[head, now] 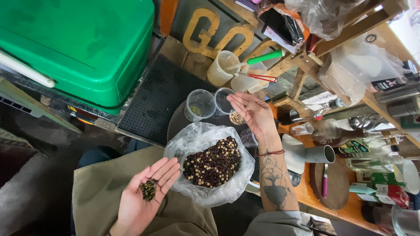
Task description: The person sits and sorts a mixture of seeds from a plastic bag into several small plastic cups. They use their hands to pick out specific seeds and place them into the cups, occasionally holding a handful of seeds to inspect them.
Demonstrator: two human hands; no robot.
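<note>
Left hand [146, 192]: palm up, fingers flat and spread, nothing clamped; a small heap of dark and greenish seeds [148, 189] resting loose in the hollow of the palm. Lying low in the picture, over the lap, just left of the bag [199, 140] and almost touching its crinkled plastic edge.

Right hand [251, 111]: also open, palm up and tilted, fingers together and pointing up-left, empty so far as can be seen. Hovering at the far side of the bag, right beside two clear cups.

Left cup [200, 105]: a few greenish seeds at the bottom. Right cup [224, 101]: looks empty (hard to tell through the plastic). Just below, near the right hand's fingertips, a third small dish of pale seeds [236, 118], partly hidden.

Key relation: cups up and to the right of the loaded left palm, with the open bag of mixed dark and pale seeds [212, 164] between; straight line from palm to left cup running diagonally across the bag's near corner. Right hand much nearer the cups, but carrying nothing; left hand farther, holding the sorted seeds. Left hand's long axis, wrist to fingertips, already aimed up-right, roughly toward the cups.

Around: green box [83, 48] upper left, black mat [153, 100] under the cups.
</note>
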